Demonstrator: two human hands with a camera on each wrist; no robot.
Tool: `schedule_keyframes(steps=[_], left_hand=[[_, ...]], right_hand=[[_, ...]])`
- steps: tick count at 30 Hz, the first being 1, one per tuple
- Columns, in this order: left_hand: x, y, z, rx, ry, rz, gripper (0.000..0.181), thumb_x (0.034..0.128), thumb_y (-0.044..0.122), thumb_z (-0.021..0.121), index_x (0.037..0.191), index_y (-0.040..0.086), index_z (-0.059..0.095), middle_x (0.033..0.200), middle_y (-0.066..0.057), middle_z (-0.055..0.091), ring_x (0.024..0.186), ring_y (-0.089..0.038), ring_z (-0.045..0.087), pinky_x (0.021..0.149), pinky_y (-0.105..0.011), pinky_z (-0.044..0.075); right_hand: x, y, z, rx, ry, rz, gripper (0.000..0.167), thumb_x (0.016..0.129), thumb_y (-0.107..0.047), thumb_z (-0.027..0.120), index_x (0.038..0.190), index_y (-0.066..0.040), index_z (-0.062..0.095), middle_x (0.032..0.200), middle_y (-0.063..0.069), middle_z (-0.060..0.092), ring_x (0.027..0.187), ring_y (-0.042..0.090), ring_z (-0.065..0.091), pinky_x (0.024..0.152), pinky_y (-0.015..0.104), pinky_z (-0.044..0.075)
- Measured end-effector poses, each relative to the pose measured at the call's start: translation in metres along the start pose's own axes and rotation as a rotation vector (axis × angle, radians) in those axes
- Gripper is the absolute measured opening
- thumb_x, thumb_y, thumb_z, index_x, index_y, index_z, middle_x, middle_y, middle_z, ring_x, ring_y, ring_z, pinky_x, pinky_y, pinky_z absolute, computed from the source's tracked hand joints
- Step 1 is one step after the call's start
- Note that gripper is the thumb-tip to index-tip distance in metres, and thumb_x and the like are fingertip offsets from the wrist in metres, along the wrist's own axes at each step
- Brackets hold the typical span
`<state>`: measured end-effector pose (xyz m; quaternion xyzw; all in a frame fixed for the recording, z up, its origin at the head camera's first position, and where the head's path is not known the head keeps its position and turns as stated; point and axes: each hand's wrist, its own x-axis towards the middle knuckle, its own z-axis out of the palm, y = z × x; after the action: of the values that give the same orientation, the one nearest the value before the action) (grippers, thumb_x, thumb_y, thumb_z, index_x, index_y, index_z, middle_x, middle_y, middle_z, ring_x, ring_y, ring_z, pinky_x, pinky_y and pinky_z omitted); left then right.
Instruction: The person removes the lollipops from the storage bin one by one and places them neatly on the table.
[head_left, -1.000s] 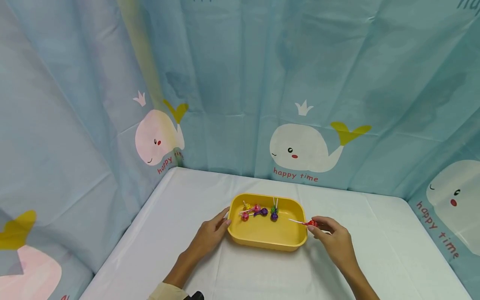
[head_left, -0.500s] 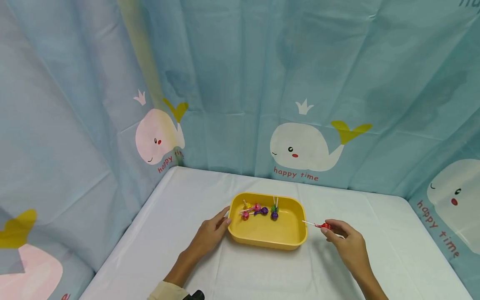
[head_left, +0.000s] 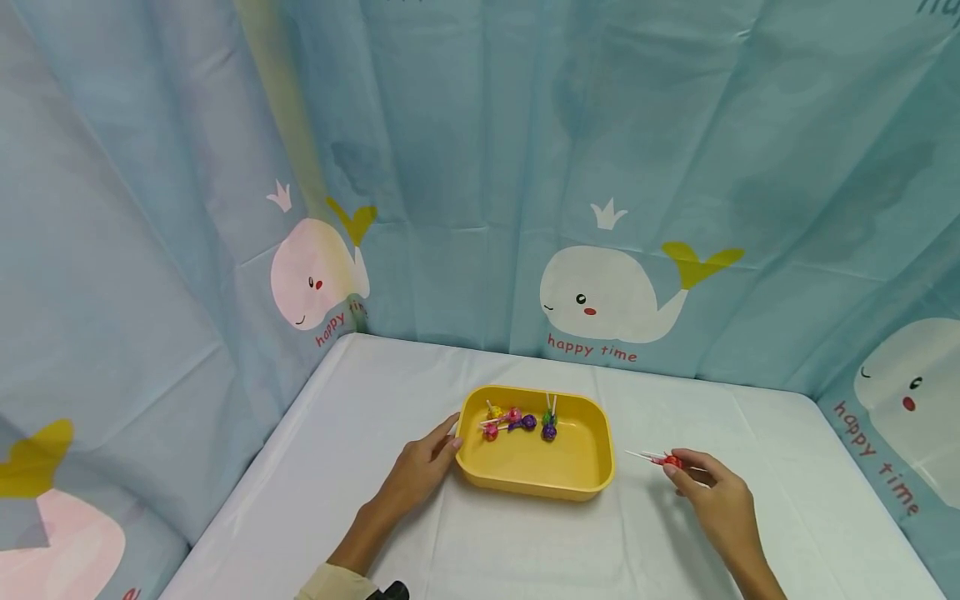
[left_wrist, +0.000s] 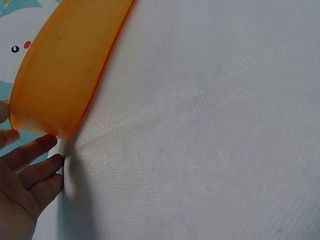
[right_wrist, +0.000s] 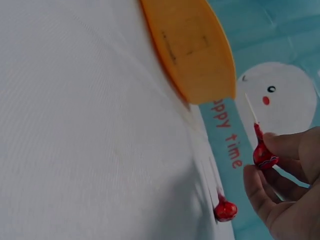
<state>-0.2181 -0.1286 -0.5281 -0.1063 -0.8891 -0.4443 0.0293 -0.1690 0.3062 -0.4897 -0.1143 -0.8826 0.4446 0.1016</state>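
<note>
The right hand (head_left: 722, 497) has moved rightward and slightly toward the person, carrying a red lollipop (right_wrist: 263, 154) away from the tray (head_left: 555, 464). One second ago its stick reached in over the tray's right rim; half a second ago only the tip met the rim in view. Now all of it is above the counter (head_left: 517, 542), near but clear of the tray. The hand's shadow (head_left: 686, 533) has slid right too. A second stick (head_left: 643, 453) has come into sight alongside.

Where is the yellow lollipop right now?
In the head view, the yellow lollipop lies in the far left corner of the yellow tray, just left of a pink lollipop.
</note>
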Motion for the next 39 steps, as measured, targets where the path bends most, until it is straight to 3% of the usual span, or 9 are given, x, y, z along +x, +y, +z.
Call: schedule_keyframes(steps=[15, 28, 33, 39], left_hand=[[-0.001, 0.0, -0.001, 0.003, 0.001, 0.016, 0.057, 0.1103, 0.043, 0.056, 0.16, 0.015, 0.05, 0.133, -0.012, 0.073, 0.12, -0.025, 0.069, 0.109, -0.053, 0.053], [0.0, -0.001, -0.001, -0.001, 0.003, 0.017, 0.055, 0.11, 0.043, 0.057, 0.16, 0.019, 0.051, 0.127, -0.006, 0.075, 0.11, -0.017, 0.067, 0.108, -0.051, 0.054], [-0.001, -0.002, -0.001, 0.008, 0.009, 0.02, 0.055, 0.11, 0.043, 0.057, 0.159, 0.019, 0.051, 0.13, -0.008, 0.075, 0.116, -0.021, 0.069, 0.108, -0.052, 0.053], [-0.001, -0.001, -0.001, -0.001, 0.007, 0.023, 0.055, 0.1101, 0.043, 0.057, 0.159, 0.017, 0.052, 0.13, -0.009, 0.075, 0.118, -0.023, 0.07, 0.109, -0.052, 0.053]], right_hand=[[0.005, 0.022, -0.011, -0.065, -0.01, 0.029, 0.042, 0.094, -0.029, 0.084, 0.128, -0.006, 0.075, 0.11, 0.013, 0.08, 0.076, 0.002, 0.072, 0.069, 0.017, 0.047], [0.015, 0.036, -0.012, -0.107, -0.061, 0.124, 0.039, 0.095, -0.017, 0.081, 0.129, -0.001, 0.073, 0.108, 0.014, 0.079, 0.077, 0.005, 0.069, 0.063, 0.022, 0.055], [0.017, 0.039, -0.01, -0.162, -0.049, 0.125, 0.039, 0.094, -0.018, 0.082, 0.127, -0.001, 0.073, 0.109, 0.016, 0.077, 0.09, 0.015, 0.065, 0.063, 0.024, 0.05], [0.019, 0.042, -0.006, -0.189, -0.049, 0.151, 0.042, 0.096, -0.02, 0.081, 0.131, 0.0, 0.071, 0.116, 0.022, 0.074, 0.106, 0.033, 0.062, 0.082, 0.041, 0.053]])
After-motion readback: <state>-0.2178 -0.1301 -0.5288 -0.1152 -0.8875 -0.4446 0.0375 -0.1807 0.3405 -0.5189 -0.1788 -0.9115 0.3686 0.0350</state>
